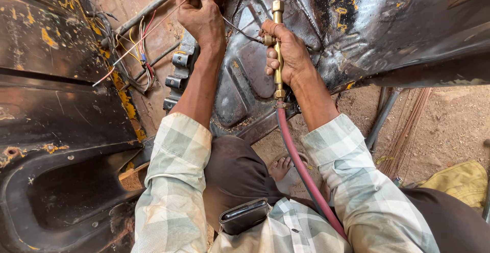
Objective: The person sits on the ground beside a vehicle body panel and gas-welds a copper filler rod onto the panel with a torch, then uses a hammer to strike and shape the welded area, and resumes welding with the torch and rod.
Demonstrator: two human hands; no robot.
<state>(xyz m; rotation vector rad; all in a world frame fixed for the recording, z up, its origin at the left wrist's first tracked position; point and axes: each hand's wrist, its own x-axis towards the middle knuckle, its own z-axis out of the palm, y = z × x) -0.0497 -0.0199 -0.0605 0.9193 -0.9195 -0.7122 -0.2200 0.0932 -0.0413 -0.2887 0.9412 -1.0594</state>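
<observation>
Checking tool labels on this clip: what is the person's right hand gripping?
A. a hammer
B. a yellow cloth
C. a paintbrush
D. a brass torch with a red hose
D: the right hand is closed around the brass torch, and the red hose runs from the torch's lower end down past the checked sleeve; the left hand holds a thin rod.

Both arms stretch forward from checked sleeves; the left hand (200,9) pinches closed, while the right hand (284,53) is curled in a fist beside it.
</observation>
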